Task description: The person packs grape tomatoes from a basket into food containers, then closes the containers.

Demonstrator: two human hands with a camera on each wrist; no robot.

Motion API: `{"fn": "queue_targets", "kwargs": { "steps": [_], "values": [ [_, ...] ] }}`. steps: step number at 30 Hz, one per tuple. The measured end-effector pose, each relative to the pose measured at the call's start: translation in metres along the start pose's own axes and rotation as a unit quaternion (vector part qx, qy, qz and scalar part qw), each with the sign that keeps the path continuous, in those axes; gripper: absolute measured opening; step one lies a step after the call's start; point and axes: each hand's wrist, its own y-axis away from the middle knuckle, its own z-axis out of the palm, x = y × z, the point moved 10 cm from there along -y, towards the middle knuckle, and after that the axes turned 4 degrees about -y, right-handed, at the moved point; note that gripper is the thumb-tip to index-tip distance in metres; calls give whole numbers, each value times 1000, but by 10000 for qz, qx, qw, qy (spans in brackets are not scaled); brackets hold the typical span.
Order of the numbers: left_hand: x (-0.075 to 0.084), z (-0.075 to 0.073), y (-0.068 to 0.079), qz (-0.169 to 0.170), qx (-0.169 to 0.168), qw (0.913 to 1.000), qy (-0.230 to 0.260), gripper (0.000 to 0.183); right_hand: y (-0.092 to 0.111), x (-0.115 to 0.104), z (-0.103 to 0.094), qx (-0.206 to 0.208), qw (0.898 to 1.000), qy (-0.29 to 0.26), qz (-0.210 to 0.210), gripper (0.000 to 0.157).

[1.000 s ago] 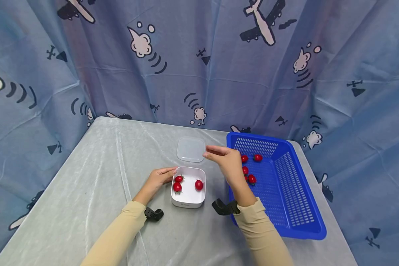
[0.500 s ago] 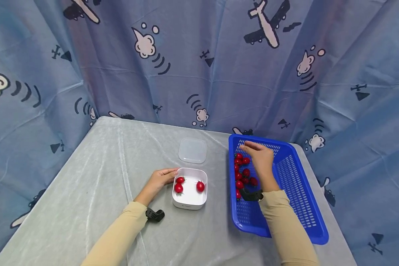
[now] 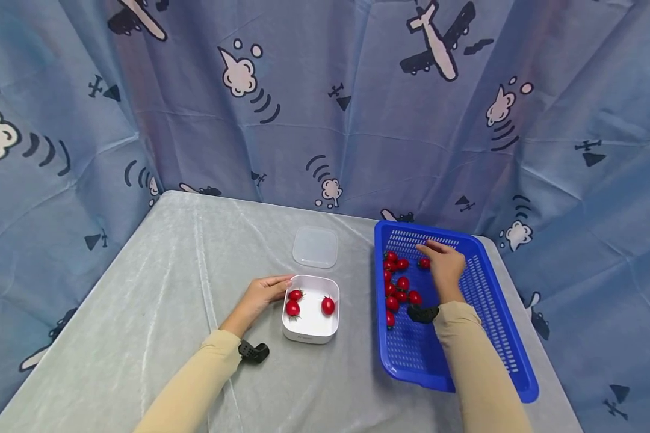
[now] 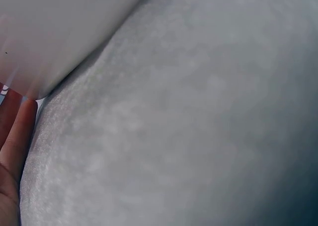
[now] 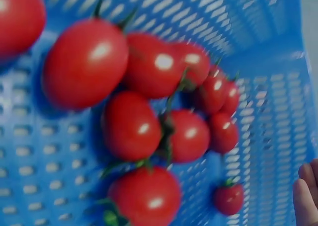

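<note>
- The left hand [image 3: 261,294] rests extended fingers against the left side of a white container [image 3: 309,338]; the right hand [image 3: 446,270], fingers loosely open, hangs over a blue basket [image 3: 417,352] near a single tomato [image 3: 424,263].
- A grey cloth-covered table [image 3: 141,337] fronts an airplane-print curtain [image 3: 292,78].
- Three tomatoes [image 3: 327,306] sit in the container, a clear lid [image 3: 315,246] beyond; clustered tomatoes [image 3: 390,289] line the basket's left side, the right sleeve [image 3: 479,367] hiding part of it.
</note>
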Motion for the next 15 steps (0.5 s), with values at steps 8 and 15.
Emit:
{"fn": "queue_targets", "kwargs": {
  "steps": [8,15],
  "values": [
    [0,-1,-1,-18,32,10000,49,42,-9,21,-11,391,9989,-163,209,45],
    [0,-1,1,-30,48,10000,2,43,-9,40,-16,528,9969,-120,564,44]
  ]
}}
